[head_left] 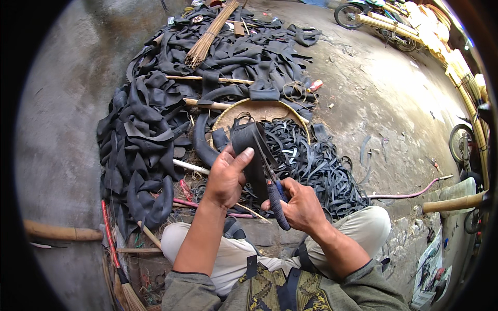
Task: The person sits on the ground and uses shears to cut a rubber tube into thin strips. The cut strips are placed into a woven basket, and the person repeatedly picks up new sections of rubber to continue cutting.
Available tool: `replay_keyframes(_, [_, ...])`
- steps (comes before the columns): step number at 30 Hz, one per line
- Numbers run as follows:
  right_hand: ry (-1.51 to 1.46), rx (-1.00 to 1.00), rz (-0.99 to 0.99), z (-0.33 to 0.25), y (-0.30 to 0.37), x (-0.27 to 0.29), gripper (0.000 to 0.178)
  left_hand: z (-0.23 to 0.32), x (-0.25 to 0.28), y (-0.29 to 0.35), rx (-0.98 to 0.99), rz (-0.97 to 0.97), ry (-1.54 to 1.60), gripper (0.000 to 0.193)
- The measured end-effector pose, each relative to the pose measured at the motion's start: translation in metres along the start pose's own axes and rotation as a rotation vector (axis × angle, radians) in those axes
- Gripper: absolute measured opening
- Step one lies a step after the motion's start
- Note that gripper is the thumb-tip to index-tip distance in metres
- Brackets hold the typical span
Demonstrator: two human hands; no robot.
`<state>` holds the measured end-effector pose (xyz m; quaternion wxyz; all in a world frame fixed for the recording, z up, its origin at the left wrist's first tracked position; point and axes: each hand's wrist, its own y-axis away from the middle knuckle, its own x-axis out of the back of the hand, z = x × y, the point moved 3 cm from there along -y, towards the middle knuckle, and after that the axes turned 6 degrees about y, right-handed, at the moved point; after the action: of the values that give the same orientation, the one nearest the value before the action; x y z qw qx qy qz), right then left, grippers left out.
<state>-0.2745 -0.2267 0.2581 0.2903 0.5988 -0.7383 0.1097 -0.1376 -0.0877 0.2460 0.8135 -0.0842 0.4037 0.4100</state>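
The black rubber piece point(244, 136) is near mid-view, pinched in the left hand's point(226, 176) grip, thumb pressed on its face, presumably to steady it beside the blades; at its 4 o'clock, the right hand's point(298, 207) grip wraps the handles of the scissors point(274, 197), whose blades run along the rubber, though whether they bite is hard to tell; narrow strips point(324, 171) lie at 3 o'clock, a woven tray point(259, 110) at 12, wider rubber sheets point(150, 109) at 10, seemingly kept within reach
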Motion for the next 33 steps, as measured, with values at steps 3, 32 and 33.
replay_keyframes(3, [-0.017, 0.025, 0.002, 0.0, -0.001, -0.004, 0.056, 0.005, 0.002, 0.0, -0.103, 0.009, -0.052, 0.048])
replay_keyframes(32, [0.095, 0.095, 0.13, -0.002, -0.004, 0.006, 0.067, -0.005, -0.011, 0.014, -0.203, -0.055, -0.306, 0.064])
replay_keyframes(33, [0.062, 0.096, 0.136, -0.003, -0.002, 0.005, 0.064, -0.002, -0.01, 0.013, -0.205, -0.063, -0.323, 0.063])
